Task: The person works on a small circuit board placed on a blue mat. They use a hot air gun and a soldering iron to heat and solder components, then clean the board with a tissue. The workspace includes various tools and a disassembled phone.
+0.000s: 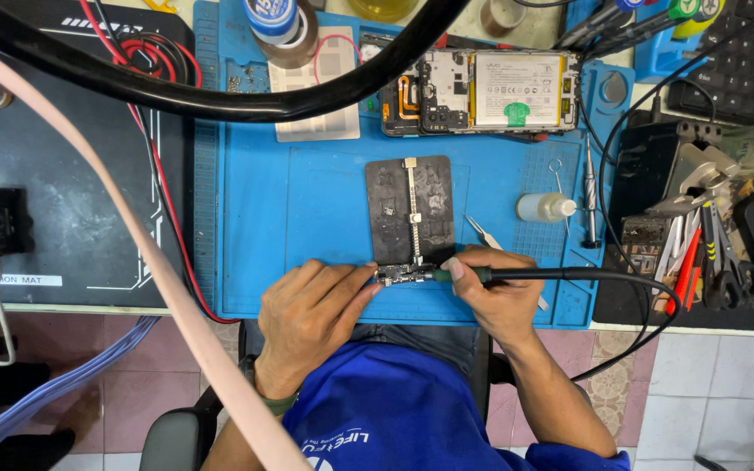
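Up close, small circuit board (pixel 397 275) clamped at the near end of a dark metal holder (pixel 410 209) on a blue work mat (pixel 298 209), near its front edge. Left hand (pixel 311 314) curled beside the board, fingertips pressed together against its left end, steadying it. Right hand (pixel 499 296) closed in a pen grip around a black soldering iron (pixel 482 275), tip touching the board's right side, cord trailing right. Likely risks: a slip of the hot tip toward the left fingertips just beside it, or lingering heat lifting a pad; a tug from the trailing cord could cause either. Tweezers (pixel 484 233) lying just right of the holder, a small white bottle (pixel 544 207) farther right, an opened phone (pixel 482 92) with its battery exposed at the mat's far edge, hand tools (pixel 700 253) racked well to the right.
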